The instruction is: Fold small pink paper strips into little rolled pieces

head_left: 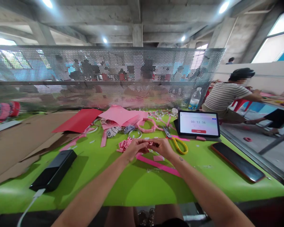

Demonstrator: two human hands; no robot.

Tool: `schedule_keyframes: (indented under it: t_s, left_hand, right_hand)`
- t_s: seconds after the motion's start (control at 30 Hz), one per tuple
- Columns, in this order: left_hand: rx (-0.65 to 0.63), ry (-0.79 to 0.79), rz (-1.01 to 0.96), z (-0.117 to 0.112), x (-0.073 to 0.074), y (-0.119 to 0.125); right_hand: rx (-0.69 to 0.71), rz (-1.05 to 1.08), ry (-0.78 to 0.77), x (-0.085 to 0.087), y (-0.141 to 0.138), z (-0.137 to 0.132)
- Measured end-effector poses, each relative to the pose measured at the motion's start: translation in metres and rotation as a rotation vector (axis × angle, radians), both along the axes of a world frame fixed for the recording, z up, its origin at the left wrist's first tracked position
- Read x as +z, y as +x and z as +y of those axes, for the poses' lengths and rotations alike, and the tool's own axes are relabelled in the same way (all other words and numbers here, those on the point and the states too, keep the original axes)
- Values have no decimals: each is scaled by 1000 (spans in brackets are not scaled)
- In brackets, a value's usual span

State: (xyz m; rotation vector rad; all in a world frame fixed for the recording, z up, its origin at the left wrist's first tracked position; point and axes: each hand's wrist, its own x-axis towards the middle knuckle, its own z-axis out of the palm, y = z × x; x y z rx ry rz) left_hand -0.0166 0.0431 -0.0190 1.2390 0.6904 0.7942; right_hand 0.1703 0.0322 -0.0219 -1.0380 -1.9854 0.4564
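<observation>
My left hand and my right hand meet over the green table, fingertips pinched together on a small pink piece, mostly hidden by the fingers. Beside my left hand lies a pile of short pink pieces. A bright pink strip runs below both hands, with a light pink scrap near it. Scissors with yellow handles lie to the right of my right hand. Just beyond the hands are a roll of tape and a pink ring.
Cardboard, red paper and pink sheets cover the left and back. A black power bank stands left; a tablet and phone lie right. Behind are a perforated screen, a bottle and a seated person.
</observation>
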Motion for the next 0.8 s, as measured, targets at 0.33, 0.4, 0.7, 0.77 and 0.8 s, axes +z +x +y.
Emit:
schedule_keyframes:
  t_s: [0.33, 0.4, 0.7, 0.77, 0.8]
  left_hand:
    - [-54, 27, 10, 4, -3, -3]
    - [-52, 42, 3, 6, -5, -5]
    - [-12, 151, 9, 12, -13, -2]
    - [-7, 168, 13, 11, -12, -2]
    - [-7, 174, 18, 11, -12, -3]
  right_hand:
    - [-28, -60, 39, 0, 3, 2]
    - [-47, -74, 51, -1, 1, 2]
    - [-77, -146, 147, -1, -1, 3]
    - [-79, -158, 162, -1, -1, 3]
    - [-78, -165, 169, -1, -1, 3]
